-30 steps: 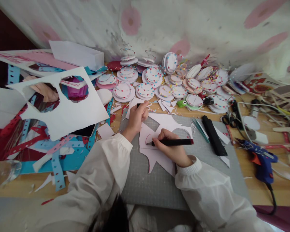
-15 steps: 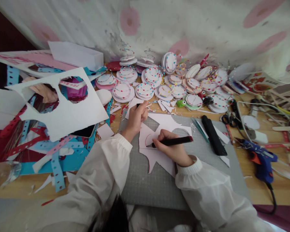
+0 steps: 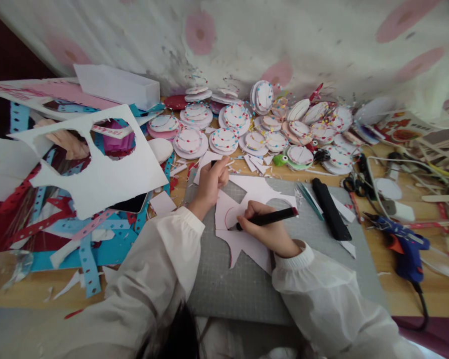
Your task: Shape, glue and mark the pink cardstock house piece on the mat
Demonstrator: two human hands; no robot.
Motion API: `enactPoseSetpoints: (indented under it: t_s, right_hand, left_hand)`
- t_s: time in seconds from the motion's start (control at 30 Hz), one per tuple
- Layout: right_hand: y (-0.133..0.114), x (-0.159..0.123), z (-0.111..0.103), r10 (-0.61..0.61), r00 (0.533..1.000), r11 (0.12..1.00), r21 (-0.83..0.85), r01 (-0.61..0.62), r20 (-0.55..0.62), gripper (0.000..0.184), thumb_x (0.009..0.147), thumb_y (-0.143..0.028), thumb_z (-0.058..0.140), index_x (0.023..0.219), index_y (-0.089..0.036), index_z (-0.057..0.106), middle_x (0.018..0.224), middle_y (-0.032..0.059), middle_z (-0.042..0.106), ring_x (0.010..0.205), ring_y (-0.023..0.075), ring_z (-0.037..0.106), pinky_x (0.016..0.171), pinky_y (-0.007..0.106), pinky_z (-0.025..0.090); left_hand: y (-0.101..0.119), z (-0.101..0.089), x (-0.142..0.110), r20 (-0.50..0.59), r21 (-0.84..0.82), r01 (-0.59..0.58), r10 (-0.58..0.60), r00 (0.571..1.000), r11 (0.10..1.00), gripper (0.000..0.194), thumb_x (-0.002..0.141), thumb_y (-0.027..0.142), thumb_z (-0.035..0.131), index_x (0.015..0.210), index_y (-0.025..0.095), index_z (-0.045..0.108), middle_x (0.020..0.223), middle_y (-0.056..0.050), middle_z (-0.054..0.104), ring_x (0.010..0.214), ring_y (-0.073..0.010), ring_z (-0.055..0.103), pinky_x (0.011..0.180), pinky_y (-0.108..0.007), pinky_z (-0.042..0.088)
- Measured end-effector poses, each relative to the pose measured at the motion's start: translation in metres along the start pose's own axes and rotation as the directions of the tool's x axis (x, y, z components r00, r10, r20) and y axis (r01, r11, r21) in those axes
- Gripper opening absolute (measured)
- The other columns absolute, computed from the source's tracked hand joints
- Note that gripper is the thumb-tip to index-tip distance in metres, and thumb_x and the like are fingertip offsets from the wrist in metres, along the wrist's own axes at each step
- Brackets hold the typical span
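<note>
My right hand [image 3: 264, 227] is closed around a black marker [image 3: 273, 217], its tip low against a white foam sheet [image 3: 260, 187] with cut-out edges. A curved red line [image 3: 227, 213] shows on the sheet just left of the tip. My left hand [image 3: 213, 182] is a fist above the sheet's upper left edge. From it pokes a small black piece [image 3: 213, 162] that looks like a marker cap, mostly hidden by the fingers. Underneath lies a grey cutting mat [image 3: 243, 294].
Several beaded white disc stacks [image 3: 224, 140] line the back. A black cutter [image 3: 331, 209], tweezers [image 3: 310, 199], scissors [image 3: 355, 185] and a blue glue gun [image 3: 406, 247] lie to the right. On the left are a holed white sheet [image 3: 115, 184] and coloured scraps.
The marker tip has shifted slightly right and down along the curve, my right hand moving a little with it. My left hand has stayed in place.
</note>
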State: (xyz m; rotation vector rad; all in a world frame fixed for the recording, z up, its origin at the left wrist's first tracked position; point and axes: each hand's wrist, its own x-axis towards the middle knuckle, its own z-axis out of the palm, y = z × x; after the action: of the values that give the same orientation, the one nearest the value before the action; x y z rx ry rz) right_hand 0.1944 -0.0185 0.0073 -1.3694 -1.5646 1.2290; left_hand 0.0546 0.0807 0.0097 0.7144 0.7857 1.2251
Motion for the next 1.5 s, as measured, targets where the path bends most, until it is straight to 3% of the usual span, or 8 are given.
enactPoseSetpoints:
  t_s: [0.83,1.5]
  right_hand:
    - [-0.0025,0.0000,-0.0026,0.001,1.000,1.000,0.017,-0.001,0.025,0.031,0.075,-0.030,0.064,0.060,-0.022,0.038,0.055,-0.0056,0.040,0.052,0.0095,0.034,0.048,0.023,0.027]
    - [-0.0021,0.0000,-0.0031,0.017,1.000,1.000,0.022,-0.017,0.026,0.030,0.076,-0.034,0.064,0.061,-0.022,0.040,0.055,-0.0051,0.042,0.053,0.0107,0.037,0.049,0.024,0.029]
  left_hand:
    - [-0.0017,-0.0019,0.0001,0.026,0.007,-0.033,0.033,0.999,0.999,0.054,0.082,0.032,0.064,0.048,0.019,0.023,0.041,0.010,0.020,0.037,-0.0030,0.020,0.040,-0.023,0.017]
    - [0.0000,-0.0003,-0.0007,-0.018,-0.007,0.016,-0.016,1.000,1.000,0.055,0.084,0.030,0.064,0.047,0.019,0.024,0.041,0.010,0.020,0.036,-0.0029,0.020,0.039,-0.022,0.018]
